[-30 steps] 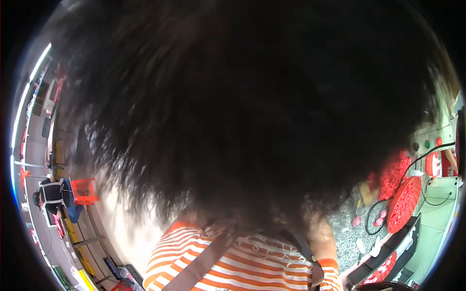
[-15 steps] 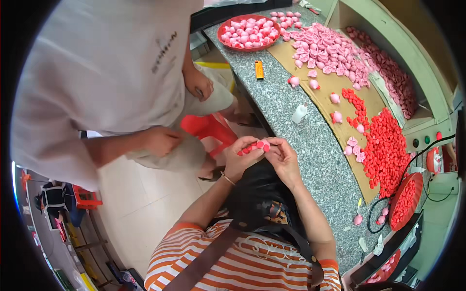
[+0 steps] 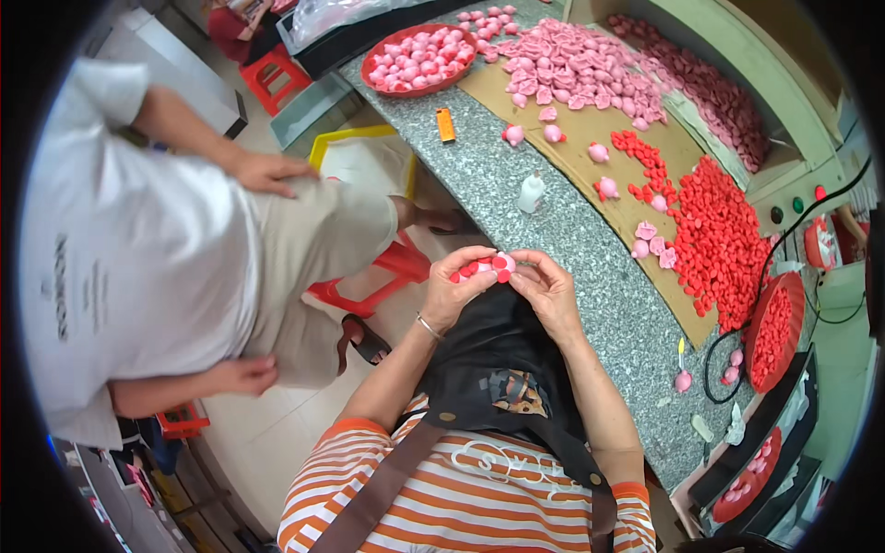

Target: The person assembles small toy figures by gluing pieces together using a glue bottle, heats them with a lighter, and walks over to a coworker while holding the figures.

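In front of my apron, my left hand (image 3: 452, 293) is closed round a few small red and pink pieces, red ones showing along its fingers. My right hand (image 3: 550, 297) pinches at the same spot, its fingertips meeting a small pink piece (image 3: 506, 259) with red round bits on it. Both hands touch that piece, and the fingers partly hide it. Just beyond them on the speckled counter (image 3: 590, 276) stands a small white bottle (image 3: 532, 194). Finished-looking pink balls with red bits, such as one pink ball (image 3: 607, 188), lie along the cardboard (image 3: 636, 212).
A red pile (image 3: 724, 240) and a pink pile (image 3: 581, 64) of small parts cover the cardboard. A red bowl of pink balls (image 3: 369, 69), an orange box (image 3: 445, 124) and a red tray (image 3: 793, 304) sit on the counter. Another person (image 3: 157, 267) stands at my left beside a red stool (image 3: 369, 286).
My view has shifted, so the counter sits further left and higher. The other person has turned and stepped back. My hands remain together on the small pink piece.
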Available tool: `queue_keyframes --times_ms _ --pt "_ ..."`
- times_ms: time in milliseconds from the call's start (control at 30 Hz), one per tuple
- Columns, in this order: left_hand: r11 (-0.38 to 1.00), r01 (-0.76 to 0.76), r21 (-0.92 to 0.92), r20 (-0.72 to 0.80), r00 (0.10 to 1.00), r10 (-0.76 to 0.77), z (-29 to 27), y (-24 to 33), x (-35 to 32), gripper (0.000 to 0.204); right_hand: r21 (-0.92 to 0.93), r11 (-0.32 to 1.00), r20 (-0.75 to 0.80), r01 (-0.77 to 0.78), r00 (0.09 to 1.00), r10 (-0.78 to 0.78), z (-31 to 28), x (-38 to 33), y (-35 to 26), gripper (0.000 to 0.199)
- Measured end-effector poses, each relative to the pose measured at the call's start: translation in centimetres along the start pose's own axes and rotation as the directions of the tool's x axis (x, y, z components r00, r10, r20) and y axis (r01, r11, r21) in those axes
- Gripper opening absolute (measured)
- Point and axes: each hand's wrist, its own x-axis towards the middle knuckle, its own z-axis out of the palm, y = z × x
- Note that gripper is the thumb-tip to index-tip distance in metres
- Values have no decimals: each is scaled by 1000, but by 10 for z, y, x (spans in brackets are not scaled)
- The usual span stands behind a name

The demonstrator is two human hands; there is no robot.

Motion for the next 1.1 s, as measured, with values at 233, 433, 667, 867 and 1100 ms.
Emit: queue_keyframes --times_ms 233,433,667,867,1100 --pt "1000 29 6 83 996 -29 4 0 4 29 -32 997 -17 67 998 -68 -12 -3 -2 24" --pt "999 41 -8 99 994 -41 8 -3 11 27 111 993 -41 -28 999 33 -16 -2 -2 20" --pt "999 46 -19 166 985 -42 19 3 19 26 144 988 -80 -55 995 68 -27 -7 -11 19" --pt "997 67 49 241 967 -77 29 2 30 25 117 987 -120 -112 985 126 -38 -12 -22 21" --pt "995 61 79 322 943 -83 52 -2 38 24 161 983 -177 -86 978 115 -56 -29 -21 24"
